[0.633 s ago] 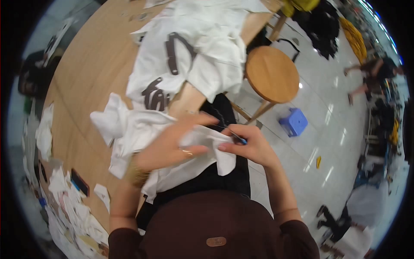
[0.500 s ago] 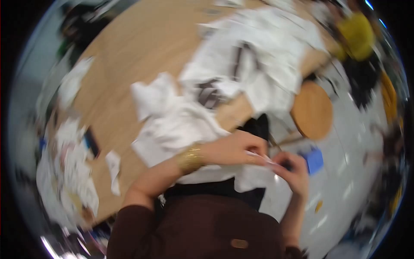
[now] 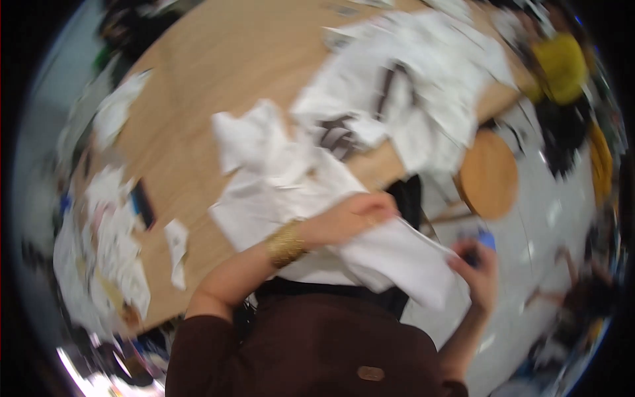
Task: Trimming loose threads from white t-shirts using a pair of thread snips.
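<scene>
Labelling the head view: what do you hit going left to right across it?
Heap of paper scraps → small dark flat object → gold bracelet → left hand on the white cloth → right hand → round wooden stool → yellow item.

Dark maroon top, gold bracelet

The person wears a dark maroon top with sleeves pushed above the elbows and 1 oval brown patch at the chest; just below the left hand (image 3: 350, 215), a wide gold bracelet (image 3: 286, 243) circles the wrist
</scene>
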Action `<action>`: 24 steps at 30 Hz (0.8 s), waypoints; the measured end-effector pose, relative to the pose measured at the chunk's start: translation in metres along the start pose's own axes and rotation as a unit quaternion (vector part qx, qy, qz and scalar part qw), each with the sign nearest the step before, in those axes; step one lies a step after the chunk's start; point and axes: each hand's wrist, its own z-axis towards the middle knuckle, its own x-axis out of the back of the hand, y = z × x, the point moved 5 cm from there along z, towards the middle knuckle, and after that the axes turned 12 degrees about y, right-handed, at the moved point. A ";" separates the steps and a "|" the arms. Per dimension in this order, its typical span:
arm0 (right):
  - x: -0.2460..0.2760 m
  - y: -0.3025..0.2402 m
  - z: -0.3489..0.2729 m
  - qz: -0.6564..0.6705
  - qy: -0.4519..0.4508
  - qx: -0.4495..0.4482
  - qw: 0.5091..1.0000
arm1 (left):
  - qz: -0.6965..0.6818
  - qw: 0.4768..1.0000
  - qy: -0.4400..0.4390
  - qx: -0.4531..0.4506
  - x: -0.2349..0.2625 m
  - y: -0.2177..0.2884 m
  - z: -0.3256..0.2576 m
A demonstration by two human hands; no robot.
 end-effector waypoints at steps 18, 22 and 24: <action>-0.022 0.039 -0.011 0.118 0.059 -0.049 0.990 | 0.129 0.982 -0.130 0.053 -0.076 0.003 0.030; -0.023 0.055 -0.008 0.190 0.164 -0.075 0.965 | 0.138 0.988 -0.071 0.025 -0.051 0.002 0.026; -0.022 0.057 -0.001 0.206 0.174 -0.080 0.960 | 0.065 0.998 -0.001 -0.009 -0.030 0.008 0.021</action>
